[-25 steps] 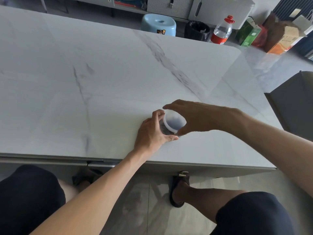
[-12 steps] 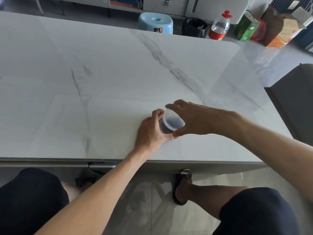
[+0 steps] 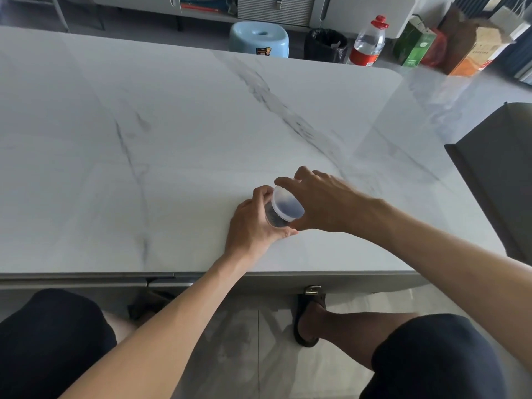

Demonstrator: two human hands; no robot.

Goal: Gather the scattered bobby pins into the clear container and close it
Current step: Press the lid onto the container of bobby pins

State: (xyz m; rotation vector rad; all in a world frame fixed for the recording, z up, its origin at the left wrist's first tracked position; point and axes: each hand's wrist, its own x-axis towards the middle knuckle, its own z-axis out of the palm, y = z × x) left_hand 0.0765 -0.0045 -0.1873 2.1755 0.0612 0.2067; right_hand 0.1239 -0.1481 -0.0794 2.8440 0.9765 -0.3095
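Observation:
A small round clear container [image 3: 274, 217] stands on the white marble table [image 3: 172, 145] near its front edge. Dark bobby pins show as a dark mass through its wall. A translucent lid [image 3: 288, 204] lies tilted on its top. My left hand [image 3: 256, 223] wraps around the container's left side. My right hand [image 3: 322, 203] is over the lid from the right, fingertips on its far rim and thumb at its near edge. I see no loose pins on the table.
Beyond the table's far edge stand a light blue stool [image 3: 259, 38], a black bin [image 3: 325, 44], a plastic bottle [image 3: 368, 41] with a red cap and boxes [image 3: 414, 41]. A dark chair [image 3: 501, 180] is at the right. My knees are below the table's front edge.
Both hands stay on the container in the same spot. My right hand's fingers have spread a little over the lid. The camera has tipped slightly.

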